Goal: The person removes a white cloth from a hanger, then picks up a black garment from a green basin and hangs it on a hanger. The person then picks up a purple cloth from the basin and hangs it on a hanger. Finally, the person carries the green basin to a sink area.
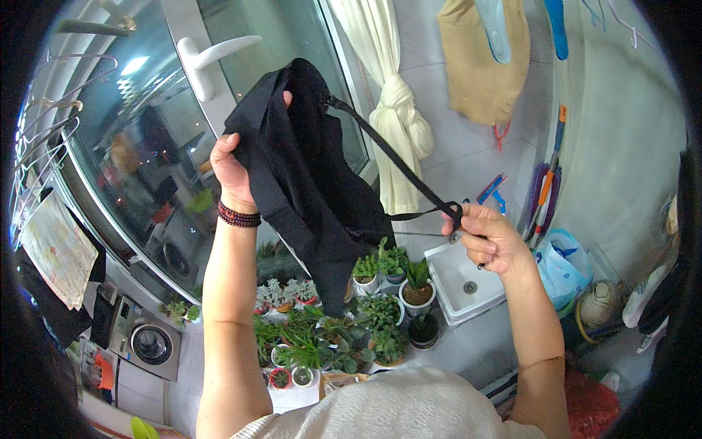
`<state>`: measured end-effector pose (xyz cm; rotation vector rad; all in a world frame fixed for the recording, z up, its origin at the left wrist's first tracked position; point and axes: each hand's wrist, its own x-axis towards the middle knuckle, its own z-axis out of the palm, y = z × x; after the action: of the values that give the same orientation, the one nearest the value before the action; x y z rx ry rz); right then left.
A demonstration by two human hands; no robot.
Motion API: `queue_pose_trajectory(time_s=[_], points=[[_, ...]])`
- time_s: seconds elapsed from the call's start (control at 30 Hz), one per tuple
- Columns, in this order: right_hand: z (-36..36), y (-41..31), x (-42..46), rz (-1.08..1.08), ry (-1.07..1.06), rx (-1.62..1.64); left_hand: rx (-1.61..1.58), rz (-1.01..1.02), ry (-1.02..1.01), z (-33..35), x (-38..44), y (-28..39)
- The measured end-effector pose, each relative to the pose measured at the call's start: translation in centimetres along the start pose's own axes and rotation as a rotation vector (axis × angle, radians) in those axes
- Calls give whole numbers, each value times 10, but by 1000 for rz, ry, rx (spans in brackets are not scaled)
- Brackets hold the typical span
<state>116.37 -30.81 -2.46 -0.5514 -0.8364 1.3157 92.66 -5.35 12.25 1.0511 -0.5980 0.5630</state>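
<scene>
A black cloth item [307, 181], possibly a bag or an apron, hangs in front of me in loose folds. My left hand [233, 164] grips its upper left side, with the thumb outside and a fingertip showing through near the top. A beaded bracelet [239, 215] circles that wrist. From the cloth's upper right, a black strap [392, 151] runs taut down to my right hand [491, 238]. The right fingers pinch the strap's end, and a thin cord also leads from the cloth to that hand. The cloth's far side is hidden.
Several potted plants [378, 313] crowd below the cloth, beside a white sink [466, 291]. A window handle [219, 52] juts out behind it. Nearby hang a knotted curtain [403, 110] and a tan cloth [482, 66]. Wire hangers [46, 131] and a washing machine [148, 343] are at left.
</scene>
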Motion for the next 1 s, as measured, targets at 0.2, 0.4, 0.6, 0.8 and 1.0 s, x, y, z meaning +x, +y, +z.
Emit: queue_pose_trajectory(time_s=[0.2, 0.4, 0.6, 0.8, 1.0], points=[[-1, 26, -5, 66, 219, -276, 27, -81, -43, 5, -3, -10], [-11, 19, -29, -12, 331, -329, 58, -199, -8, -12, -13, -12], [-37, 18, -57, -396, 283, -74, 102, -289, 246, -16, -20, -19], [-43, -5, -77, -649, 17, 292, -95, -344, 219, -37, -24, -23], [-58, -23, -94, -838, -162, 266, -140, -262, 30, -21, -25, -39]])
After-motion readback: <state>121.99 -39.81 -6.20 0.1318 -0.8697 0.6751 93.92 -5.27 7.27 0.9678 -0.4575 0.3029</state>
